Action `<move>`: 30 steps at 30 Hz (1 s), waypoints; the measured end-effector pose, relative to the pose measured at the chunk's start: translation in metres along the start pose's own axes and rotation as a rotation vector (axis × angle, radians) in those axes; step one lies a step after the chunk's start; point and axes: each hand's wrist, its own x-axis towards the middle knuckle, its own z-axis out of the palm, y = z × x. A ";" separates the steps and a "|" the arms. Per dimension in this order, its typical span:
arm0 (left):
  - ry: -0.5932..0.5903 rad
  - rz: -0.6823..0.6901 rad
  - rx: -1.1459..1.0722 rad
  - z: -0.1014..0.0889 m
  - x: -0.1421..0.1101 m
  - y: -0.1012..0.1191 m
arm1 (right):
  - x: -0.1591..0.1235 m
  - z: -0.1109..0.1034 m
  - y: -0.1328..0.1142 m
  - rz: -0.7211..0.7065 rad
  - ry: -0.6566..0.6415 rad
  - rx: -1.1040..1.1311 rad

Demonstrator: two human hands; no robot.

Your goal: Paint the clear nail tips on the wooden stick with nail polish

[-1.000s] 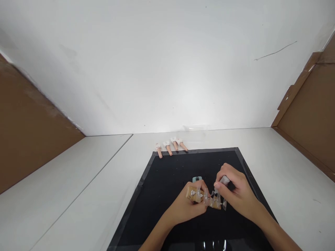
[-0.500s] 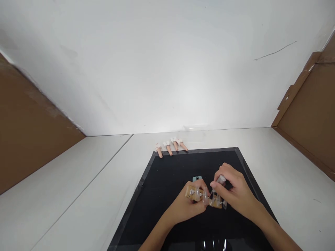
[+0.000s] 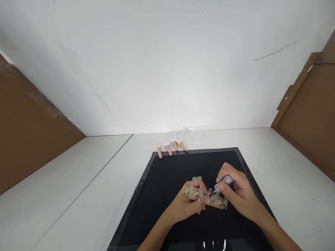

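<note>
My left hand (image 3: 184, 205) is closed around a wooden strip (image 3: 193, 195) with silver studs and several clear false nail tips (image 3: 201, 196) standing on it. The strip is held tilted above the black mat. My right hand (image 3: 239, 190) pinches a grey cylindrical handle (image 3: 225, 181), like a nail polish brush. Its lower end is at the clear tips on the right half of the strip; whether it touches one I cannot tell. Behind my left fingers shows part of a small light-blue object (image 3: 196, 177), mostly hidden.
A black mat (image 3: 157, 184) with taped edges lies on the white table (image 3: 104, 195). Along its far edge are several small peach pegs (image 3: 169, 150) with white tops. A white wall stands behind, with brown cardboard panels (image 3: 34, 129) at both sides. Shiny reflections show at the bottom.
The grey handle has tipped further over to the right in my right hand. My left hand has turned the strip slightly, moving its left end left and showing the studs more plainly.
</note>
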 end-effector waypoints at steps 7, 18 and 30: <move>0.002 -0.018 -0.024 -0.002 0.000 -0.001 | -0.001 0.000 0.001 0.042 0.042 0.002; -0.040 -0.009 -0.136 -0.006 -0.001 -0.012 | -0.003 0.001 0.004 0.071 0.047 0.121; -0.174 0.041 -0.287 -0.010 0.000 -0.024 | -0.003 0.001 0.005 0.080 0.057 0.217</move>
